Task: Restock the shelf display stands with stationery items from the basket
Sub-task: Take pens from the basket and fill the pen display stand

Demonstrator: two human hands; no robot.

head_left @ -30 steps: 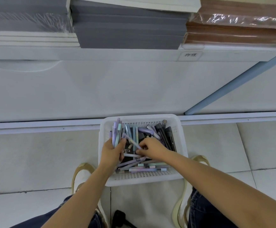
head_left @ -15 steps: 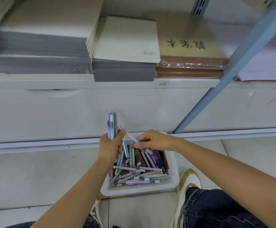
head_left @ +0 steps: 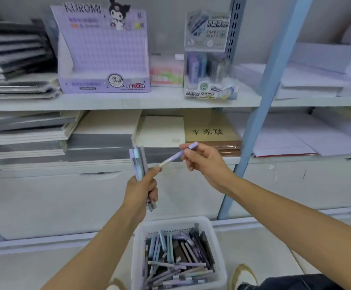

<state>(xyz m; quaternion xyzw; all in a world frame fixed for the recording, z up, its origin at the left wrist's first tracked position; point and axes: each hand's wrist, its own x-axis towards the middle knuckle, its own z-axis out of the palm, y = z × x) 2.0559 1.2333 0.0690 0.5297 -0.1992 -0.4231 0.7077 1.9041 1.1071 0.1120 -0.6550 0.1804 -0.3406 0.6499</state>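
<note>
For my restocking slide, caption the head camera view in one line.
Left hand grips a bundle of pens, right hand pinches a lilac pen, above the basket, below the Kuromi display stand.

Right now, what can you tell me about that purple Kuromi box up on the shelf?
The Kuromi display box looks like printed lilac cardboard: a tall checked back panel topped with the name and a cartoon figure, sloping side walls, and a low front lip bearing a round speech-bubble label. It stands upright on the white shelf, with dark notebooks to its left and a pink and green pack close at its right. No stock shows above the lip.
</note>
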